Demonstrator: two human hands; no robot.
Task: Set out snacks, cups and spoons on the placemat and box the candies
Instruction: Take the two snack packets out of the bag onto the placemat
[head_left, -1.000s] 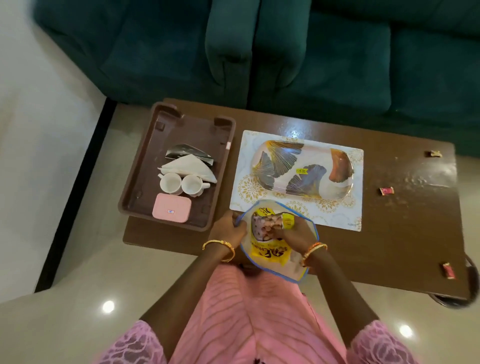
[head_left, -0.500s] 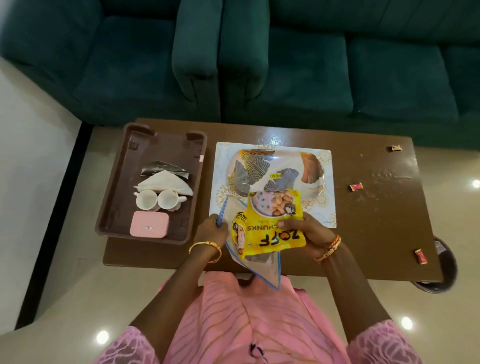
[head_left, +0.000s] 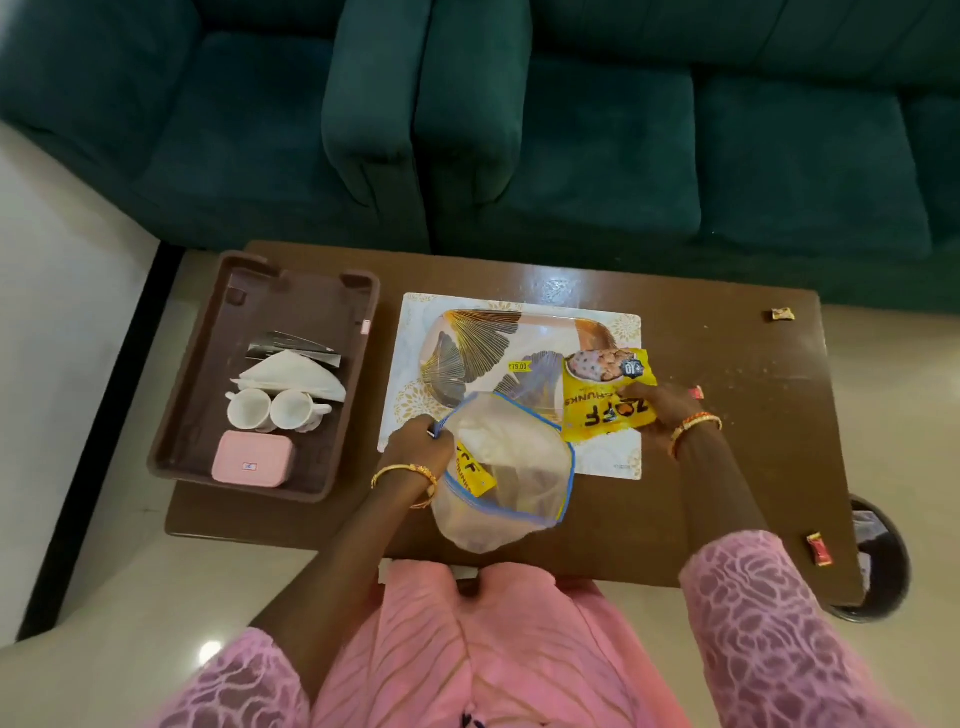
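Here, both hands hold packaging over the placemat (head_left: 410, 374)
Right hand (head_left: 657, 410) grips one yellow snack packet (head_left: 605, 400) by the patterned tray (head_left: 483, 348); left hand (head_left: 415, 447) pinches the zip bag (head_left: 506, 478), another packet inside; two cups (head_left: 275, 409), three candies (head_left: 782, 314) visible

The yellow snack packet (head_left: 608, 397) reads "ZOFF" and "CHUNKS"; the patterned tray's (head_left: 467, 332) yellow sticker (head_left: 518, 366) reads "79.00".

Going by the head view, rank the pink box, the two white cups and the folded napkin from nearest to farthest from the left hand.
From the left hand:
1. Pink box, at the near end of the brown tray, to the hand's left.
2. White cups, side by side behind the box.
3. Folded napkin, just behind the cups.
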